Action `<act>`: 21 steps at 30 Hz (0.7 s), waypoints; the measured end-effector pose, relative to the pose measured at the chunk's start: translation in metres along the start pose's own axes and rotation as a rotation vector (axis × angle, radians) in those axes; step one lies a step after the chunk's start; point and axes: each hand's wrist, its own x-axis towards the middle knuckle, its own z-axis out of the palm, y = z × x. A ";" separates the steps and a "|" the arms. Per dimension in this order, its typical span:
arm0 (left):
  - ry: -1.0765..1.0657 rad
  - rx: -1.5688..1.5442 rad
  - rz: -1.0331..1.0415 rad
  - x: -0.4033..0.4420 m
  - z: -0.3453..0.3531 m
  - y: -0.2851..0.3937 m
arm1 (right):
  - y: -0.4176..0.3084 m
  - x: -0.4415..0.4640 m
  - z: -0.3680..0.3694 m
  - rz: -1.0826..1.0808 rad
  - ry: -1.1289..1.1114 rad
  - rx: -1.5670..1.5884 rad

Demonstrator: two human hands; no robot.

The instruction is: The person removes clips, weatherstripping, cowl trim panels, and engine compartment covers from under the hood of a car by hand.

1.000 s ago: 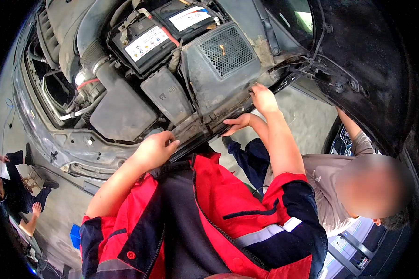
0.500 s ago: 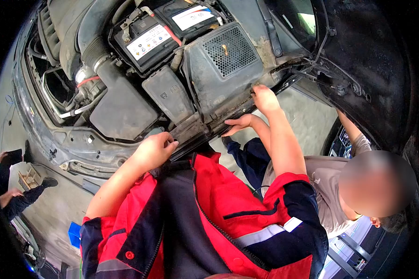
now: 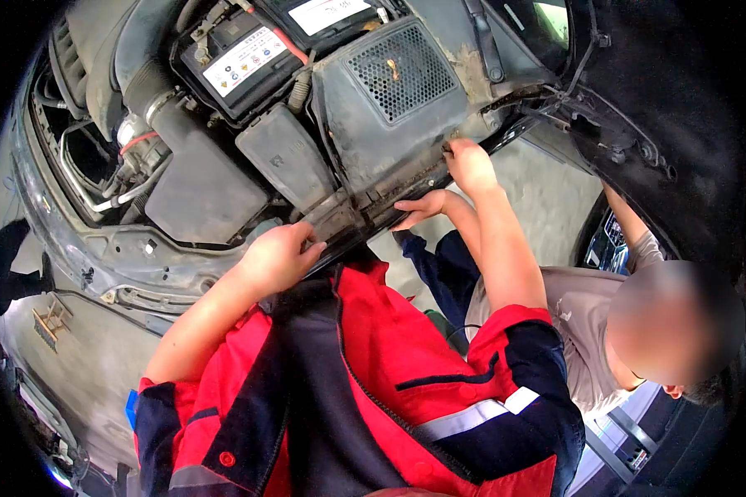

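My left hand (image 3: 280,258) is at the car's fender edge (image 3: 333,240), below the black box cover (image 3: 288,161). Its fingers are curled toward the thumb, and what they hold, if anything, is hidden. Farther right along the same edge, my right hand (image 3: 472,168) is closed in a pinch beside the dark plastic cover with a honeycomb grille (image 3: 402,73). Whatever lies between those fingertips is too small to name. A co-worker's hand (image 3: 423,207) touches the edge between my two hands, its forearm passing behind my right forearm.
Beyond the edge lie the battery (image 3: 244,62), a large air duct (image 3: 145,50) and the dark air box (image 3: 203,195). A raised black hood (image 3: 663,108) is at the right. The co-worker (image 3: 588,331) leans in at my right. A wooden stool (image 3: 51,319) stands at far left.
The view has shifted slightly, so the engine bay sits a little farther left and up. My hands and the co-worker's hand stay at the edge. People at the far left have mostly left view.
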 end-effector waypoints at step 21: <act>0.027 1.330 0.280 0.174 0.066 0.098 | -0.004 -0.001 0.002 0.092 0.013 0.068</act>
